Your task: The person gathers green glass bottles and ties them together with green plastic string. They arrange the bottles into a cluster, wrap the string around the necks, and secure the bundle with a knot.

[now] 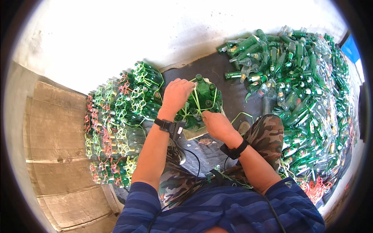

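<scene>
Several green glass bottles (202, 86) stand upright in a cluster before me, on a pale flat base (192, 134). Yellow-green plastic cord (197, 100) loops around and between their necks. My left hand (180, 92) is at the cluster's far left side, its fingers closed on the cord. Near the cluster's right front, my right hand (217, 125) pinches the cord where several strands meet. From beside this hand a loose cord end (244, 113) arcs out to the right. My hands partly hide the bottles.
Corded bundles of bottles (122, 107) are stacked on the left by cardboard sheets (58, 125). A large heap of loose green and clear bottles (306, 87) covers the right side. Red cord (314, 189) lies tangled at lower right. A white wall (163, 32) rises behind dark floor sheeting (201, 65).
</scene>
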The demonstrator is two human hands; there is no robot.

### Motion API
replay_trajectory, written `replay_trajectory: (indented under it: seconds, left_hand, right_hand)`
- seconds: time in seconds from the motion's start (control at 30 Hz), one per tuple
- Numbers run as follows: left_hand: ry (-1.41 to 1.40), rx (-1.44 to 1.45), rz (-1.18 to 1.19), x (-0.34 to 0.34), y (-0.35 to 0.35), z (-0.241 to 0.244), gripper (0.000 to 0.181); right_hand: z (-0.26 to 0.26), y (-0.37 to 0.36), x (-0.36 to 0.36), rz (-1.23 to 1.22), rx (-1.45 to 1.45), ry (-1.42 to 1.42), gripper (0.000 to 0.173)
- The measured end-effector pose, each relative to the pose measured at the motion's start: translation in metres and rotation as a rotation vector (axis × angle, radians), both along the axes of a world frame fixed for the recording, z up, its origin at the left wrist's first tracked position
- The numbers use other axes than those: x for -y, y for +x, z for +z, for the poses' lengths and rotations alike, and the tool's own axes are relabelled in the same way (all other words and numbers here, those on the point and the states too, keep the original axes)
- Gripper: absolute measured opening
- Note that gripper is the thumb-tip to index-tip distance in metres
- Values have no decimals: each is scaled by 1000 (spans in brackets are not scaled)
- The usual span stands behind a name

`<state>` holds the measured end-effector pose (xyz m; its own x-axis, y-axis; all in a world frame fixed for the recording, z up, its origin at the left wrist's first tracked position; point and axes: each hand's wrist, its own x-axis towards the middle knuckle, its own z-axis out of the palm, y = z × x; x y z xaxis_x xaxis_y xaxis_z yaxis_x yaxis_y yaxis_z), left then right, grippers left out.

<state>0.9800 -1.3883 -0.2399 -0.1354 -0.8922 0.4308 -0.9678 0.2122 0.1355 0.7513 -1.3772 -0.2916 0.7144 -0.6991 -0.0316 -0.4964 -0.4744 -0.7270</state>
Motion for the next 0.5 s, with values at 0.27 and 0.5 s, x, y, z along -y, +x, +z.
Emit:
replay_trajectory:
  seconds: [0.27, 0.5]
  left_hand:
    - [18, -66, -40, 12, 7, -1, 12]
    - [220, -239, -10, 20, 6, -4, 16]
  right_hand:
    - [1, -1, 1, 7, 55, -92, 12]
    - [-2, -1, 2, 26, 47, -134, 8]
